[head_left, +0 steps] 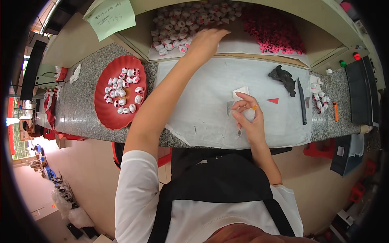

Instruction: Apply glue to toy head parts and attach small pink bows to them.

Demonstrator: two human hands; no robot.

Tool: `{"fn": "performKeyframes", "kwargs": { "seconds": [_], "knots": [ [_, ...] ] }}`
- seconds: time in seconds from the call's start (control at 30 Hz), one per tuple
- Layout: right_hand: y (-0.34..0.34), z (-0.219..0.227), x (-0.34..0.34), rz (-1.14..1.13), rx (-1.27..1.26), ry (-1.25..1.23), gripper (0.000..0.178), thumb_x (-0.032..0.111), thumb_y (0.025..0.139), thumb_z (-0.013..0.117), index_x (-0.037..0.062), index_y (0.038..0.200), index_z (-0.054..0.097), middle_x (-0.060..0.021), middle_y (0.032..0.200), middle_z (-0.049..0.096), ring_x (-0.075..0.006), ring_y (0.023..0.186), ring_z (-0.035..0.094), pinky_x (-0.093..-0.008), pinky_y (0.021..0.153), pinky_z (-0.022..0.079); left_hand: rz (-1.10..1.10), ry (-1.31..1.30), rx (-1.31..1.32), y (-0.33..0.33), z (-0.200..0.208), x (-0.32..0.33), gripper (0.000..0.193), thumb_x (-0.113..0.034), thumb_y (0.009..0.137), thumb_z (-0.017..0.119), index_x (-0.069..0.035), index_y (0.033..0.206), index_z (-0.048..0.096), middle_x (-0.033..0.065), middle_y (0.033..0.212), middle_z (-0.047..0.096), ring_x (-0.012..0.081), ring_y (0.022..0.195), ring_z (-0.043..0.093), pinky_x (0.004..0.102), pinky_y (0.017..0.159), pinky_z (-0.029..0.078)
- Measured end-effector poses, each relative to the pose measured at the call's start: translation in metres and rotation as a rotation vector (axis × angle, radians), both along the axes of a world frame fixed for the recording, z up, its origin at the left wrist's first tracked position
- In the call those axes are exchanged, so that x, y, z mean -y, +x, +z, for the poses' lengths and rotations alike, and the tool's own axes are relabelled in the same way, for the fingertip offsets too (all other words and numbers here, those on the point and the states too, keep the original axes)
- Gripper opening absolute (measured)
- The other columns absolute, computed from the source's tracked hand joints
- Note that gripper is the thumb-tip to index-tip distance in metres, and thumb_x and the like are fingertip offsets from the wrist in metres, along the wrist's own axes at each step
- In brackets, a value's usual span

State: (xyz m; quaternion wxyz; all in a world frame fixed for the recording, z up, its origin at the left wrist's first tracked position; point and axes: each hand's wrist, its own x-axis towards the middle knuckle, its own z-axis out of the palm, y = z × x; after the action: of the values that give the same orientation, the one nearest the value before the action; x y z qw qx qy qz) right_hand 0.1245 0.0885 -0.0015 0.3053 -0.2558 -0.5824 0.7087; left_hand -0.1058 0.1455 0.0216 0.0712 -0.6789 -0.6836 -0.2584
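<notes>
So the right hand (250,116) is at 3 o'clock from mid-view, fingers curled around a small white thing (249,116). Left hand (207,42) is up at 12, beside a pile of white pieces (174,26); can't tell if its fingers are pinching anything. Pink bits (273,34) at 1, black lump (283,77) at 2, red tray (111,120) at 10.

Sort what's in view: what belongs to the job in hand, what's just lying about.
Probably the job's: white object in the right hand; white pieces by the left hand; red dish of white-and-pink pieces.
Probably lying about, untouched: black crumpled lump; black pen-like tool; orange stick.
</notes>
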Motion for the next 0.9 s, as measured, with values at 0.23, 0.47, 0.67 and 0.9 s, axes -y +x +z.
{"fn": "performKeyframes", "kwargs": {
  "seconds": [0.23, 0.47, 0.67, 0.9],
  "knots": [
    [-0.001, 0.0, 0.002, -0.005, -0.121, 0.048, 0.047, -0.002, 0.066, 0.048, 0.0031, 0.11, 0.031, -0.0102, 0.09, 0.044, -0.0087, 0.055, 0.042, -0.0166, 0.038, 0.035, 0.08, 0.009, -0.382, -0.015, -0.029, -0.049, 0.025, -0.004, 0.072, 0.047, -0.013, 0.092, 0.058, 0.0112, 0.084, 0.056, 0.0258, 0.076, 0.054, 0.0326, 0.065, 0.045],
    [0.007, 0.003, 0.001, -0.008, -0.246, -0.089, 0.031, 0.001, 0.066, 0.037, 0.0043, 0.094, 0.022, -0.0173, 0.101, 0.034, -0.0172, 0.053, 0.046, -0.0238, 0.034, 0.04, -0.055, -0.016, 0.835, 0.018, 0.022, 0.028, 0.02, -0.011, 0.077, 0.049, -0.005, 0.096, 0.054, 0.0053, 0.089, 0.056, 0.0134, 0.077, 0.054, 0.0252, 0.062, 0.044],
    [0.017, 0.015, -0.006, -0.1, -0.206, -0.046, 0.035, 0.008, 0.073, 0.043, -0.0003, 0.105, 0.034, -0.0128, 0.108, 0.035, -0.0247, 0.075, 0.052, -0.0308, 0.05, 0.049, -0.034, -0.114, 1.69, 0.065, 0.009, 0.123, 0.024, -0.014, 0.079, 0.048, -0.001, 0.099, 0.051, 0.0074, 0.091, 0.055, 0.013, 0.082, 0.052, 0.0258, 0.069, 0.043],
    [0.023, 0.036, -0.014, -0.25, -0.245, 0.021, 0.031, 0.003, 0.068, 0.053, 0.0012, 0.095, 0.04, -0.01, 0.093, 0.042, -0.0162, 0.071, 0.05, -0.0228, 0.046, 0.044, -0.147, 0.174, 1.788, 0.105, -0.01, 0.134, 0.027, -0.006, 0.075, 0.052, 0.002, 0.101, 0.048, 0.0137, 0.101, 0.051, 0.0176, 0.088, 0.052, 0.0306, 0.076, 0.045]
  ]
}}
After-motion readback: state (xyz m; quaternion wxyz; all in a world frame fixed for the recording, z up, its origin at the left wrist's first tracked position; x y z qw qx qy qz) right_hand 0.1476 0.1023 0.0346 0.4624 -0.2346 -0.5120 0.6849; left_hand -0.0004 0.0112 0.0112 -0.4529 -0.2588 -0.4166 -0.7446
